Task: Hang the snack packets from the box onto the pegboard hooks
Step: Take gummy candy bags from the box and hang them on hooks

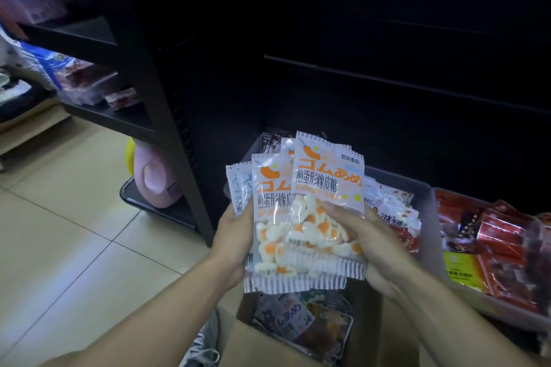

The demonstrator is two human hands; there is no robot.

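Holding a fanned stack of clear plastic fried-egg gummy packets (310, 211) upright, header ends at twelve o'clock. Left hand (235, 243) gripping the rear packets from nine o'clock; right hand (366, 243) pinching the front one from three o'clock, nearer for hanging. Brown cardboard box (301, 337) at six o'clock. Dark pegboard (387, 39) ahead; hooks not discernible.

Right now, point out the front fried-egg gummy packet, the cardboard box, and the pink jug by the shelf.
front fried-egg gummy packet (328, 185): head view, on its printed label.
cardboard box (365, 334): head view, on its bare right wall.
pink jug (155, 176): head view, on its body beside the handle.
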